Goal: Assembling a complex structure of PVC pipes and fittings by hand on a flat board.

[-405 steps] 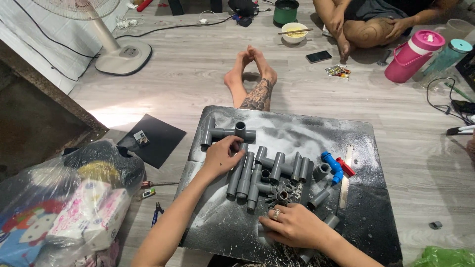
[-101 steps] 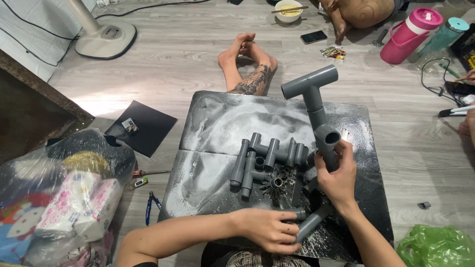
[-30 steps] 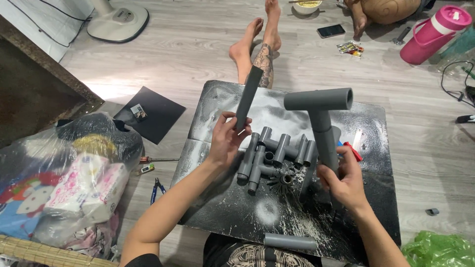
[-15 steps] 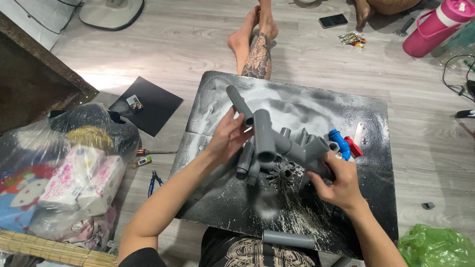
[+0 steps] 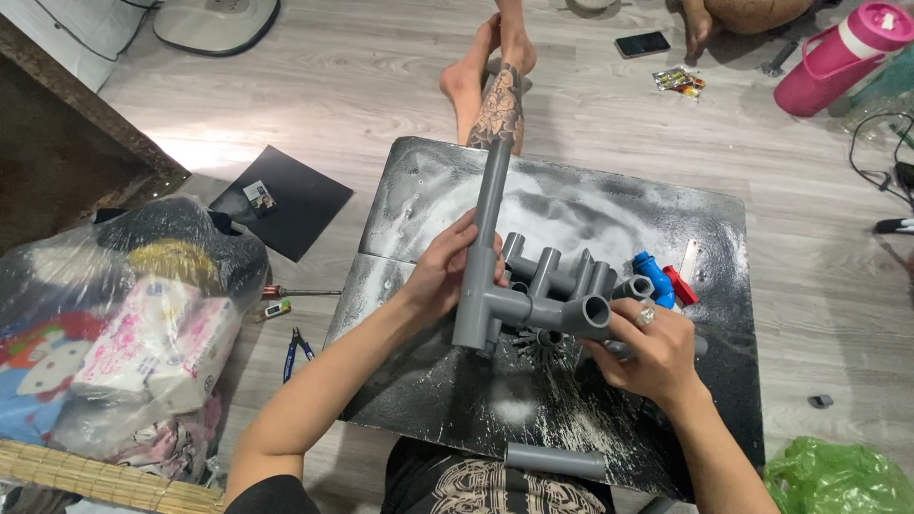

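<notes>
My left hand (image 5: 447, 271) grips a long grey pipe (image 5: 487, 219) that stands nearly upright in a grey tee fitting (image 5: 481, 314). A short grey run leads right from the tee to an elbow fitting (image 5: 588, 314), and my right hand (image 5: 652, 347) holds that end. The joined piece hangs just above a dark, dust-streaked board (image 5: 428, 200). Under it lie several loose grey pipe pieces and fittings (image 5: 552, 271), with a blue fitting (image 5: 652, 276) and a red piece (image 5: 680, 284) beside them. One short grey pipe (image 5: 555, 461) lies near my lap.
A tattooed leg with bare feet (image 5: 495, 86) stretches out beyond the board. A clear bag of soft packages (image 5: 124, 324) sits at left, with pliers (image 5: 295, 347) and a black sheet (image 5: 281, 200) on the floor. A pink bottle (image 5: 838, 57), phone (image 5: 643, 43) and green bag (image 5: 838, 476) lie around.
The pipe assembly has been turned and lowered: the long pipe now points away from me with the tee near my left hand, and my right hand has shifted to the elbow end.
</notes>
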